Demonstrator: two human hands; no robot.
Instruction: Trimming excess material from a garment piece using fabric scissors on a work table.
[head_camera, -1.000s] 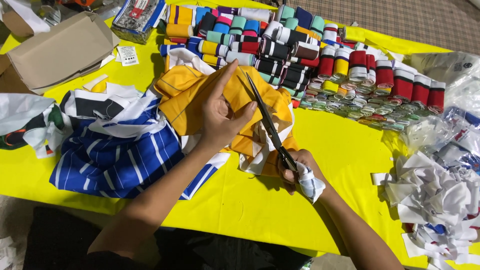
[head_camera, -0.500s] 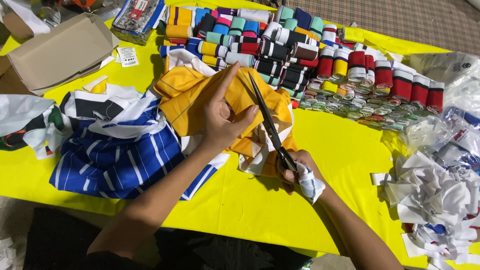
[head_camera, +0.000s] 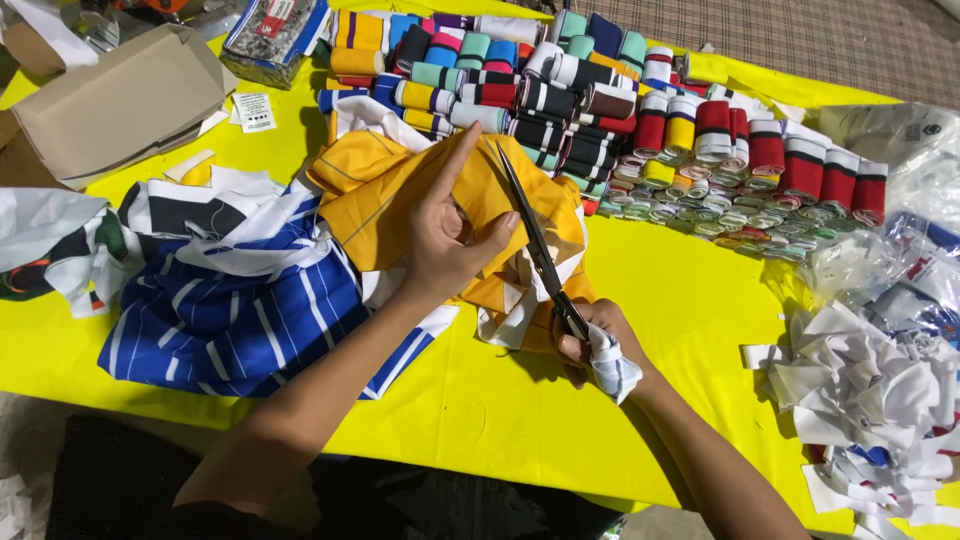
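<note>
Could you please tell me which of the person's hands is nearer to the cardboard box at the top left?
Left. The left hand rests on the orange fabric, a short way right of the cardboard box. The right hand holds the scissors farther right, nearer the person.

Brown cardboard box (head_camera: 110, 105) top left; white tag (head_camera: 256, 111) beside.
</note>
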